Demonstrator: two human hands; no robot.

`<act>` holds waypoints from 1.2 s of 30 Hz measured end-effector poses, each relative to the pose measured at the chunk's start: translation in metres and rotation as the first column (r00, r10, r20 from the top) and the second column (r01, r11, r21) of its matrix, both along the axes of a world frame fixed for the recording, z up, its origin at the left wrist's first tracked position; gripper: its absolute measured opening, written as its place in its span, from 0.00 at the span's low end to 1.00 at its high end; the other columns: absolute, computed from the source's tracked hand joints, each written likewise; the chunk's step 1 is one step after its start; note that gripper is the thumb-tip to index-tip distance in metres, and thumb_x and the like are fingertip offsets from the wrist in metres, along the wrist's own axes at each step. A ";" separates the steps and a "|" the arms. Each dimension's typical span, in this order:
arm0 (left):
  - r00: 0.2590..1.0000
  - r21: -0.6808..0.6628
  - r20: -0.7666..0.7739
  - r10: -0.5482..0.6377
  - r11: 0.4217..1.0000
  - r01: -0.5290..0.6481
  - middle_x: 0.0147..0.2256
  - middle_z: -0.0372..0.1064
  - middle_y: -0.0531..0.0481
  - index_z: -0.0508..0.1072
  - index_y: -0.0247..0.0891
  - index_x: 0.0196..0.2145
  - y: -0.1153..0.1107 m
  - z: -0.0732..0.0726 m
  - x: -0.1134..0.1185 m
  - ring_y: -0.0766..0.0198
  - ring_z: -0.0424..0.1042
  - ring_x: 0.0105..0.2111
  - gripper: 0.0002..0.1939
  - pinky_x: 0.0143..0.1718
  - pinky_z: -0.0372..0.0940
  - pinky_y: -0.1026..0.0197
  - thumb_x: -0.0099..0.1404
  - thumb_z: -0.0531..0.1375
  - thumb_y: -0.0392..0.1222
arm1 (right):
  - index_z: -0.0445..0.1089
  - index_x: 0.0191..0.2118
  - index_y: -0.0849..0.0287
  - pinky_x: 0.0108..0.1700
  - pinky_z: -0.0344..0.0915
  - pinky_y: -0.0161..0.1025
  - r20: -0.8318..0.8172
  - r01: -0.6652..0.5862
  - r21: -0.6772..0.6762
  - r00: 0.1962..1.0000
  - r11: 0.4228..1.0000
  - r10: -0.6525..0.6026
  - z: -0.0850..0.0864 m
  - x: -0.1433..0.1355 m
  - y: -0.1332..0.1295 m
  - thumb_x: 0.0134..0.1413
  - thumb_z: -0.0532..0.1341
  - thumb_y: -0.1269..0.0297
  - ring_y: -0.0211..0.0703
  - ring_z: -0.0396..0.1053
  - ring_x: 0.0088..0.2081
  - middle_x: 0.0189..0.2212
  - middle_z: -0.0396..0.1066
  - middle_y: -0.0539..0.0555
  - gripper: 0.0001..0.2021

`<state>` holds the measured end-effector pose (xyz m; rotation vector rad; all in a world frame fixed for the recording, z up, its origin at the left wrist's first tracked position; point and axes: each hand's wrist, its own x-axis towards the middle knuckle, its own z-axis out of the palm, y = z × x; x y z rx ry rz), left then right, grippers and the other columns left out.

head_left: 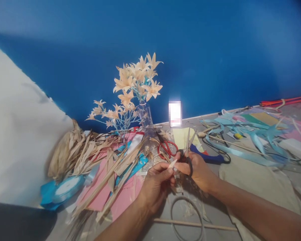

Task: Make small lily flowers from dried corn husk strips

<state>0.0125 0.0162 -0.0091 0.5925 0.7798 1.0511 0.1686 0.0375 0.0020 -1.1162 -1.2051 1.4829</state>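
Between the fingertips of my left hand (158,182) is pinched a small pale petal-shaped piece of dried husk (173,164). My right hand (199,170) has its fingers through the black handles of a pair of scissors (188,142); the blades point up and away, slightly parted, clear of the husk piece. Both hands are close together, their fingers nearly meeting at the husk piece. Behind them lies a second pair of scissors with red handles (167,149). Pale flowers (140,78) on blue stems stand in a clear bottle (145,117) beyond my hands.
Dried husks (90,150) pile up on the left, near a blue ribbon roll (69,188) and pink sheets (127,197). Light-blue ribbons (261,144) and a beige cloth (258,187) lie on the right. A wire ring (172,214) and thin stick (218,227) are in front. A blue wall (228,57) rises behind.
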 end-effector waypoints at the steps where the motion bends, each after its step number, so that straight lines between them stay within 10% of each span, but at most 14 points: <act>1: 1.000 0.007 -0.019 -0.011 1.000 0.011 0.23 0.71 0.52 0.77 0.33 0.26 0.000 -0.001 0.000 0.71 0.67 0.21 0.10 0.26 0.62 0.68 0.49 0.74 0.38 | 0.66 0.33 0.59 0.27 0.63 0.34 -0.010 -0.001 0.002 1.000 1.000 0.001 0.000 0.000 0.000 0.38 0.70 0.59 0.38 0.65 0.23 0.22 0.67 0.46 0.17; 13: 0.971 0.155 -0.236 0.028 0.988 0.009 0.22 0.70 0.51 0.79 0.34 0.25 0.001 0.001 -0.004 0.69 0.65 0.23 0.08 0.29 0.60 0.65 0.51 0.72 0.40 | 0.66 0.31 0.59 0.26 0.54 0.33 0.022 -0.022 0.009 1.000 1.000 0.022 0.012 0.003 -0.001 0.36 0.71 0.57 0.34 0.57 0.24 0.22 0.62 0.45 0.18; 25: 0.970 0.073 -0.037 0.239 0.969 -0.236 0.22 0.69 0.56 0.73 0.36 0.26 0.007 0.010 -0.010 0.70 0.65 0.22 0.15 0.28 0.60 0.66 0.46 0.75 0.41 | 0.67 0.22 0.61 0.21 0.51 0.32 0.267 -0.445 0.057 0.869 0.894 0.416 -0.012 -0.004 -0.009 0.49 0.54 0.26 0.35 0.57 0.19 0.17 0.63 0.50 0.36; 36: 0.974 0.065 0.025 0.224 0.972 -0.225 0.21 0.70 0.55 0.70 0.38 0.27 0.003 0.011 -0.005 0.68 0.66 0.23 0.15 0.29 0.62 0.65 0.48 0.73 0.38 | 0.68 0.21 0.63 0.19 0.48 0.31 0.184 -0.470 0.065 0.873 0.880 0.452 -0.028 -0.009 -0.015 0.46 0.55 0.24 0.31 0.52 0.16 0.14 0.59 0.48 0.38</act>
